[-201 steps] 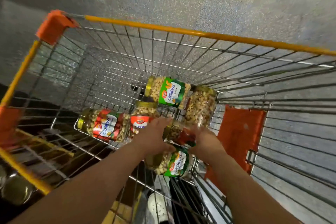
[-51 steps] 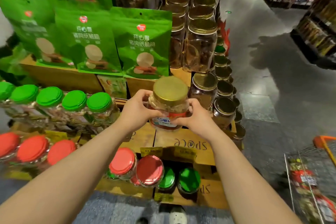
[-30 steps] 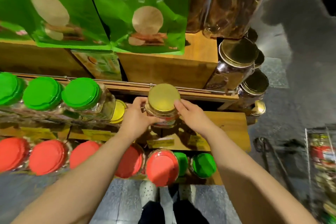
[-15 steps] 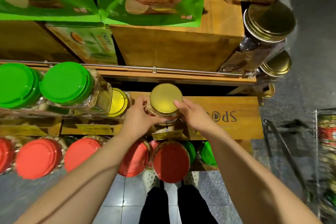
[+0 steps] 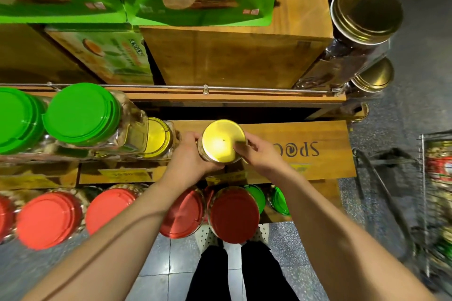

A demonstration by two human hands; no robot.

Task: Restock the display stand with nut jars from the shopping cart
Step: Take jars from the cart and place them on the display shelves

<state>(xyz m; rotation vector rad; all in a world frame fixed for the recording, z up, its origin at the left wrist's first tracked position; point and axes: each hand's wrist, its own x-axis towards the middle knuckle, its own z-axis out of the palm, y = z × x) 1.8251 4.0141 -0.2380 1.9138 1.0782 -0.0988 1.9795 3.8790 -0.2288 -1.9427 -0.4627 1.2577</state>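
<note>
Jar (image 5: 223,140) upright, lid up, between hands

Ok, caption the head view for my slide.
Both hands, left hand and right hand, hold a gold-lidded nut jar over the wooden display stand.

We grip a gold-lidded nut jar (image 5: 223,140) between our left hand (image 5: 189,156) and right hand (image 5: 259,154) over the wooden display stand (image 5: 305,151), beside a yellow-lidded jar (image 5: 156,137); the shopping cart (image 5: 435,178) stands right.
</note>
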